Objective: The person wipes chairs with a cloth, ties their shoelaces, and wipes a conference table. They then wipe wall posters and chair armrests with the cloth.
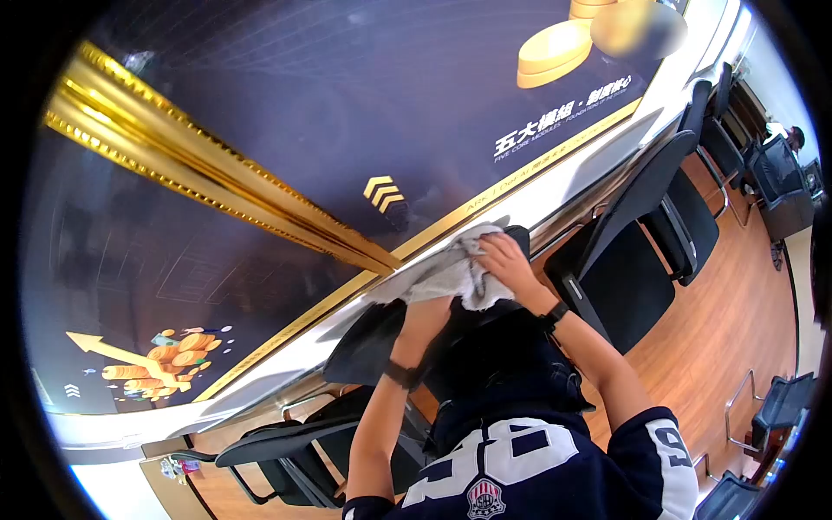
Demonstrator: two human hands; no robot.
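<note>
A greyish-white cloth (464, 267) is bunched and draped over the top of a black chair's backrest (368, 340), close to the wall. My right hand (511, 263) grips the cloth's right side, fingers curled onto the fabric. On the left, my left hand (428, 316) holds the cloth's lower edge; the fabric covers its fingers. Both wrists carry dark bands. The chair's seat lies in shadow between my arms and is partly hidden by them.
A dark printed wall panel (286, 113) with gold trim (234, 178) rises in front. Black chairs (626, 286) stand along the wall on both sides, over a wood-look floor (693, 347). Another person (784, 132) is far right, near more chairs.
</note>
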